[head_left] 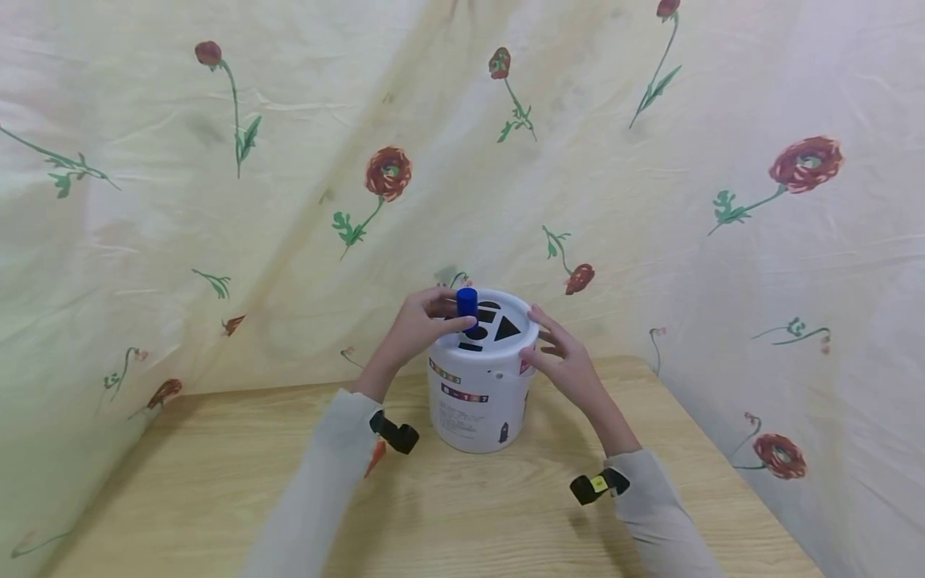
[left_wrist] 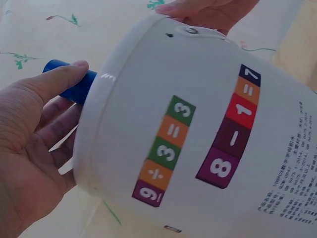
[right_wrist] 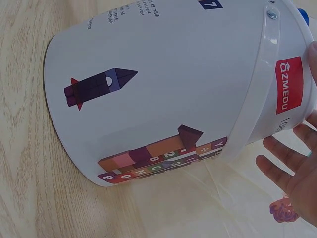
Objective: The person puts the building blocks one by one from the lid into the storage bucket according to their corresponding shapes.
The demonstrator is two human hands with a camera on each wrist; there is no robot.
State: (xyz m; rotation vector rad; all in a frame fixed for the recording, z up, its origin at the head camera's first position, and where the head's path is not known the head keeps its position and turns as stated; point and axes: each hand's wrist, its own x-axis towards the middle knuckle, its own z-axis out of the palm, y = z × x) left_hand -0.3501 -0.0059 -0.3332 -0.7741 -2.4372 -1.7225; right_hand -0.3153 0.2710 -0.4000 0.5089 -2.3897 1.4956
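Note:
A white bucket (head_left: pixel 462 417) with printed number strips stands upright on the table, its lid (head_left: pixel 499 347) showing several black cut-out shapes, among them a triangle. My left hand (head_left: pixel 412 327) pinches a blue cylinder (head_left: pixel 467 300) between thumb and fingers. The cylinder is held upright at the lid, beside a round cut-out. In the left wrist view the thumb lies along the cylinder (left_wrist: pixel 79 91), with the other fingers behind it by the rim. My right hand (head_left: pixel 567 361) touches the lid's right edge, its fingers (right_wrist: pixel 283 154) spread and nearly straight.
The wooden table (head_left: pixel 462 514) reaches back to a flowered cloth (head_left: pixel 303 241) hanging close behind the bucket. A small orange-red thing (head_left: pixel 376 456) shows by the left sleeve. The bucket's white handle (right_wrist: pixel 252 104) hangs along its side.

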